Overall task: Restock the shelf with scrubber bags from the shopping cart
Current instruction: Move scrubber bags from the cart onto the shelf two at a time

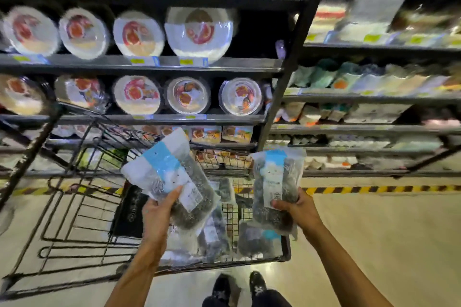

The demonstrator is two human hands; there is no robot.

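Note:
My left hand (159, 217) grips a clear scrubber bag (172, 172) with a blue-and-white label and dark steel-wool pads inside, tilted to the left above the shopping cart (287, 254). In my right hand (296, 209) is a second scrubber bag (277, 187), held upright by its lower right side. Both bags hang over the cart's basket, where several more scrubber bags (254, 239) lie on the wire floor. The shelf unit (149, 63) stands just behind the cart.
Round plastic-wrapped plate packs (199, 32) fill the upper left shelves, with boxed goods below. A dark upright post (289, 62) divides them from shelves of sponges and cloths (361, 80) at right. A yellow-black floor stripe (374, 189) runs along the shelf base. My shoes (239, 286) stand behind the cart.

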